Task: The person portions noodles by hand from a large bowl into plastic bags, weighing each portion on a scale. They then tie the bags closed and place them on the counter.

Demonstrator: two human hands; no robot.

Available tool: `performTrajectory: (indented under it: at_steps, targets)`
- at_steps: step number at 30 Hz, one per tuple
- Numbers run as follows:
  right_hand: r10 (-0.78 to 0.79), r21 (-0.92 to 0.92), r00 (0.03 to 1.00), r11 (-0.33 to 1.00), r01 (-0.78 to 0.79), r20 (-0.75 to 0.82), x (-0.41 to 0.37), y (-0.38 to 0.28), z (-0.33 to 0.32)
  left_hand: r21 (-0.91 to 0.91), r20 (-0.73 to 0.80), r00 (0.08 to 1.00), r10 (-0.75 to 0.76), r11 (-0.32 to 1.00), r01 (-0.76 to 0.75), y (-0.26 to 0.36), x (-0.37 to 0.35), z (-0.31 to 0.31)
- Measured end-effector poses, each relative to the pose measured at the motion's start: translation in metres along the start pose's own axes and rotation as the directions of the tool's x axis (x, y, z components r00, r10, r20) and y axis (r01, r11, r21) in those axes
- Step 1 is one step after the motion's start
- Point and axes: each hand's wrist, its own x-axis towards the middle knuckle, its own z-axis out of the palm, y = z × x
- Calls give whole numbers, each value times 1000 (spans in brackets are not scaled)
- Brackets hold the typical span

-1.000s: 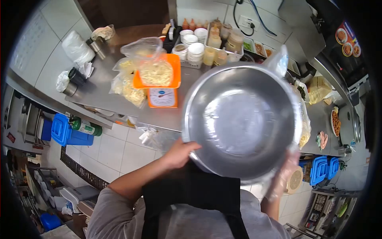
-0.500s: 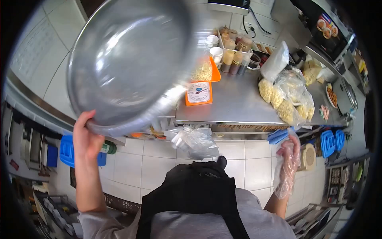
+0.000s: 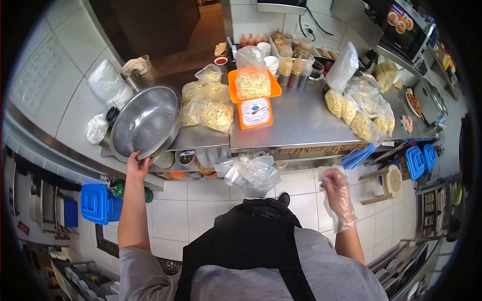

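Observation:
My bare left hand (image 3: 140, 163) is closed on the near rim of a large steel bowl (image 3: 145, 120). The bowl is tilted, its hollow facing me, at the left end of the steel counter. A clear plastic glove covers my right hand (image 3: 337, 190), held over the floor before the counter with its fingers curled in. Nothing shows between those fingers. Beside the bowl lie bags of noodles (image 3: 213, 108). An orange scale (image 3: 255, 114) bears another bag of noodles (image 3: 252, 83) on its tray.
More bagged noodles (image 3: 364, 113) lie toward the counter's right, beside a white plastic roll (image 3: 342, 67). Sauce bottles (image 3: 288, 67) and white cups stand at the back. Plastic bags (image 3: 249, 173) hang at the front edge. A beige stool (image 3: 391, 181) and blue bins (image 3: 95, 203) stand below.
My left hand has lowered the bowl away from my view, down to the counter's left end, uncovering the noodle bags and scale. My right hand has moved a little left, its fingers curling more.

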Motion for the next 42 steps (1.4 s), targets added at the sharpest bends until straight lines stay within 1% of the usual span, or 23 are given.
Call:
performTrajectory:
  at_steps: [3, 6, 8, 10, 11, 12, 13, 15, 17, 18, 19, 20, 21, 23, 25, 27, 28, 30, 34, 37, 39, 41, 42]
  targets:
    - [2, 34, 997, 999, -5, 83, 5, 7, 24, 34, 43, 997, 63, 997, -64, -20, -18, 19]
    - [10, 81, 981, 996, -26, 193, 19, 11, 50, 113, -195, 831, 521, 853, -509, -68, -86, 62]
    - [-72, -33, 930, 995, 90, 362, 33, -6, 69, 465, 257, 603, 755, 450, -763, -133, -132, 82]
    - [-221, -37, 804, 957, 289, 552, 46, -28, 87, 284, 878, 234, 418, -63, -957, -181, -214, 124]
    - [-345, 40, 697, 910, 414, 629, 53, -34, 94, 270, 963, 264, 55, -184, -945, -177, -251, 149]
    - [-347, 119, 645, 921, 370, 681, 59, -42, 100, 202, 905, 294, -309, -297, -933, -175, -274, 168]
    - [-358, 198, 584, 926, 320, 729, 65, -52, 103, 187, 907, 277, -317, -286, -940, -185, -267, 170]
    - [-320, 230, 532, 946, 230, 784, 83, -67, 98, 218, 975, 209, 72, -164, -962, -194, -239, 163]
    - [-295, 267, 456, 955, 126, 840, 98, -64, 93, 520, 846, 529, 62, 115, -846, -181, -240, 166]
    - [-333, 276, 428, 942, 192, 840, 101, -57, 90, 530, 841, 538, 63, 111, -841, -179, -235, 169]
    - [-372, 287, 393, 923, 258, 841, 106, -53, 89, 571, 780, 622, 76, 323, -755, -178, -231, 171]
    - [-304, 268, 267, 950, 163, 915, 113, -54, 87, 570, 711, 699, 76, 520, -636, -178, -228, 176]
    - [-310, 276, 249, 947, 162, 918, 117, -44, 90, 574, 701, 707, 90, 517, -635, -181, -227, 183]
    - [-546, 434, 277, 819, 375, 791, 117, -20, 95, 457, 690, 705, 163, 658, -599, -188, -225, 195]
    - [-567, 480, 201, 803, 353, 799, 137, -12, 81, 468, 575, 790, 212, 707, -530, -202, -232, 209]
    - [-511, 391, 161, 793, 468, 844, 159, -6, 68, 168, 439, 883, 165, 951, -261, -214, -258, 245]
    - [-526, 383, 183, 778, 499, 831, 165, 7, 69, 152, 409, 892, 193, 949, -275, -218, -263, 254]
    - [-587, 428, 155, 723, 542, 795, 181, 21, 71, 33, 485, 874, 3, 999, -22, -223, -268, 264]
    - [-707, 465, 145, 591, 659, 692, 191, 32, 100, -95, 593, 801, 81, 995, -30, -219, -260, 269]
    - [-738, 419, 136, 514, 749, 662, 197, 19, 119, -89, 595, 786, 169, 985, -145, -202, -247, 270]
    - [-758, 402, 148, 489, 774, 636, 200, 16, 130, -89, 499, 766, 405, 904, -419, -179, -225, 260]
    - [-625, 217, 93, 402, 890, 775, 206, 29, 130, -172, 428, 770, 473, 879, -444, -122, -201, 239]
    - [-638, 241, 132, 462, 853, 759, 212, 36, 124, -162, 314, 739, 596, 801, -576, -87, -178, 217]
